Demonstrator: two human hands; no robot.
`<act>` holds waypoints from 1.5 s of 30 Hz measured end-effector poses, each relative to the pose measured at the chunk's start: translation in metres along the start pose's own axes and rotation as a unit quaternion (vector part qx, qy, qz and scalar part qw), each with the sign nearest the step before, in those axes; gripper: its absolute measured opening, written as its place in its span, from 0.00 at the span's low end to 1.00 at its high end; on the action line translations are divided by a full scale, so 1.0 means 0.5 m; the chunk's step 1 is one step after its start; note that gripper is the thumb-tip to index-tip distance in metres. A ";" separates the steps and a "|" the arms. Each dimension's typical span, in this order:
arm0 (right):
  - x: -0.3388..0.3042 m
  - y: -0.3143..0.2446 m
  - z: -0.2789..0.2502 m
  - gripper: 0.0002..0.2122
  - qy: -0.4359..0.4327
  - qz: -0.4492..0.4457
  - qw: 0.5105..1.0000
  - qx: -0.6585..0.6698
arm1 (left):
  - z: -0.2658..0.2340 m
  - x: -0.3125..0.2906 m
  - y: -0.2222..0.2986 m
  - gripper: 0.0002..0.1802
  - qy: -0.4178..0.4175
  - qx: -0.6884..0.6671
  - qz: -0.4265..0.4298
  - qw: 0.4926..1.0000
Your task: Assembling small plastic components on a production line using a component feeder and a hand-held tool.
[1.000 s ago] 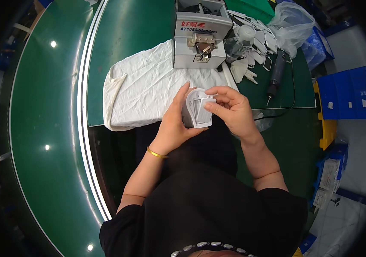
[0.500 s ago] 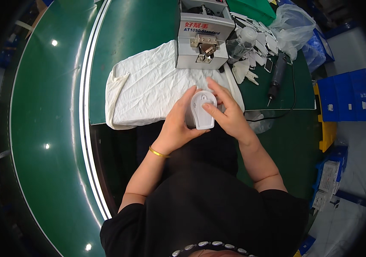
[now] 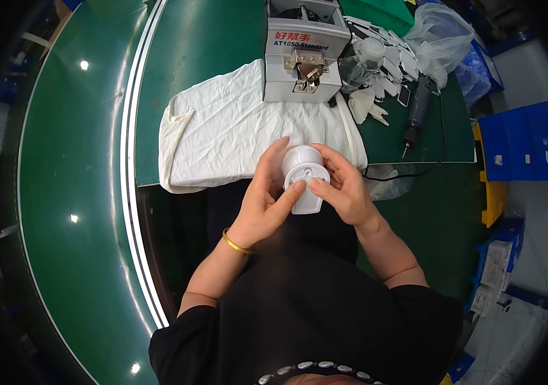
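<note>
Between my two hands is a white plastic housing with a round cup-like end and a flat, tapering plate. Its round end points away from me, and the flat plate tilts up toward me. My left hand wraps its left side, thumb pressed on the plate near small holes. On the other side my right hand grips it, with the thumb beside the left one. Fingers behind the housing are partly hidden. Under and beyond the hands lies a white cloth on the green table's front edge.
A grey bench machine stands on the cloth's far side. To its right are a clear plastic bottle, scattered white pieces, a corded electric screwdriver and a plastic bag. Blue bins stand at far right.
The housing has come nearer to me and tipped, so its round cup-like end now shows. My left thumb has moved onto the plate beside my right thumb.
</note>
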State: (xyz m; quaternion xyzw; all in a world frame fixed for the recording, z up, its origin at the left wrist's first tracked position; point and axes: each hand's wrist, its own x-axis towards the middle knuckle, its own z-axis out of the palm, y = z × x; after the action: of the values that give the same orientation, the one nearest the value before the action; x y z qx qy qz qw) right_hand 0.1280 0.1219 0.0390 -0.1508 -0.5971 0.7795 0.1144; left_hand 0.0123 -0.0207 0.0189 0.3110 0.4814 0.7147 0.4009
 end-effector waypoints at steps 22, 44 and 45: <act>0.127 -0.101 -0.438 0.34 0.518 0.036 0.601 -0.608 | -0.021 0.065 -0.022 0.51 0.013 0.402 0.186 0.897; 0.286 -0.253 -0.039 0.26 0.140 -0.374 0.910 -0.114 | -0.019 0.057 -0.035 0.42 0.026 0.430 0.212 0.877; 0.295 -0.251 -0.037 0.26 0.139 -0.373 0.910 -0.115 | -0.020 0.057 -0.035 0.42 0.028 0.428 0.212 0.878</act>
State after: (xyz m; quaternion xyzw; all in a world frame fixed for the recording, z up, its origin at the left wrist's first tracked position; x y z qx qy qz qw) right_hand -0.0020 0.2242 0.1410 -0.0360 -0.6737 0.5769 0.4604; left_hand -0.0051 0.0033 0.0005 0.5272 0.6739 0.5148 0.0540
